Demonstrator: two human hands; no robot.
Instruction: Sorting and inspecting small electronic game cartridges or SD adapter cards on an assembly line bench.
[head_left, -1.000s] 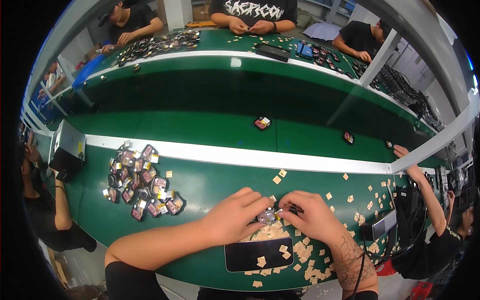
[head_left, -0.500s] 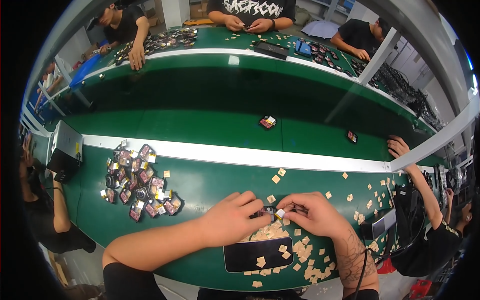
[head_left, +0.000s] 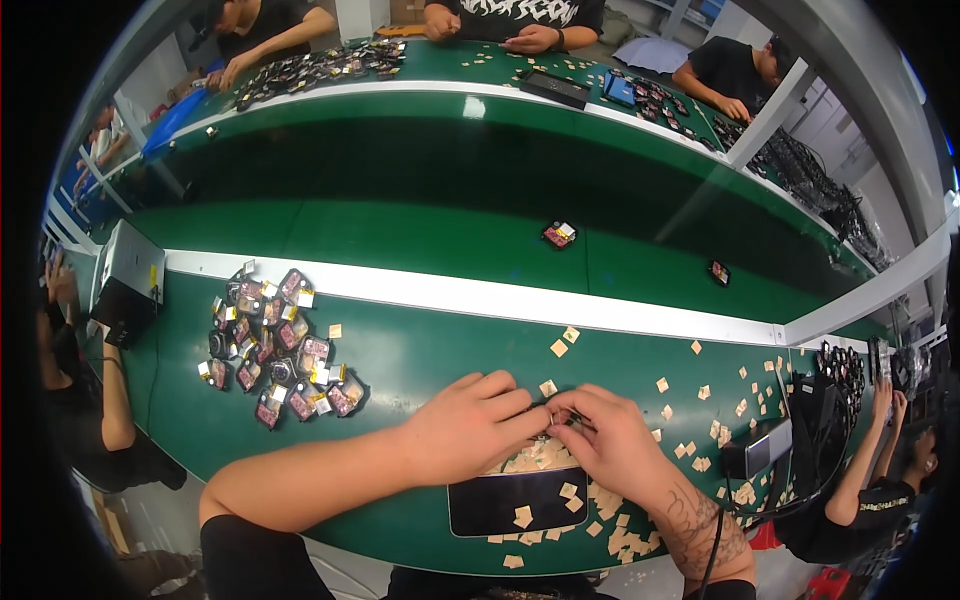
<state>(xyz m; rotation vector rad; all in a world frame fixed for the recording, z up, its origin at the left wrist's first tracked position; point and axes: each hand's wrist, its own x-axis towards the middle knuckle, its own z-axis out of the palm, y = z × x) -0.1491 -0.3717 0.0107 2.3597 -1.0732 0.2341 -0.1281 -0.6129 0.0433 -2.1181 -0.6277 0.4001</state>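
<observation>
My left hand and my right hand meet at the near middle of the green table, fingertips together. Between the left fingers is a small electronic module in a black case, almost wholly covered now. The right thumb and forefinger pinch something thin and dark that I cannot make out. Beneath the hands lie many loose pale square pieces, some on a flat black phone-like slab. A pile of similar black-cased modules, with reddish boards and white-and-yellow parts, sits to the left of my hands.
A white rail divides my table from a green belt carrying two modules. On the right stands a black box with a cable near my right forearm. Another box is at far left. Co-workers sit across and at both sides.
My fingers have closed in over the module, hiding its white part. The belt's two modules have shifted right in the picture. At right, a co-worker's hand has left the rail; across, hands have moved apart.
</observation>
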